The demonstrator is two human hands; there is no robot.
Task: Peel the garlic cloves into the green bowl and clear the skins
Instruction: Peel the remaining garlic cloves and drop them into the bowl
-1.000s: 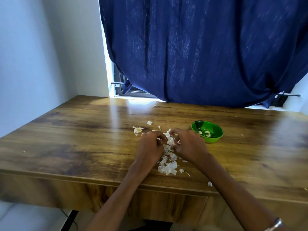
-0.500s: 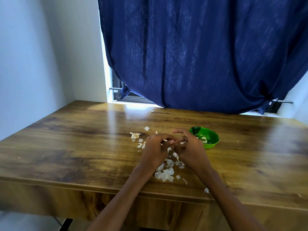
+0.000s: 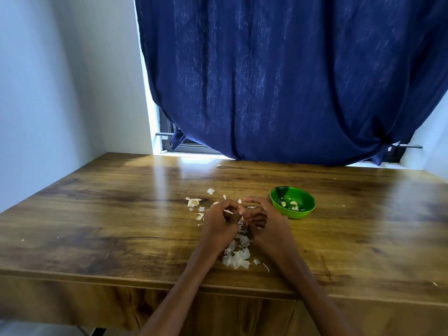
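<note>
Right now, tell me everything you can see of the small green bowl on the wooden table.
The small round green bowl looks like glossy plastic. It sits upright on the wooden table, just beyond and to the right of the right hand, which does not touch it. Several pale peeled garlic cloves lie in its bottom. No skins show inside it, and nothing else touches it.

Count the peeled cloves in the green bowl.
3 at least: one clove at the left, one in the middle, one just nearer. The near bowl wall may hide more.
</note>
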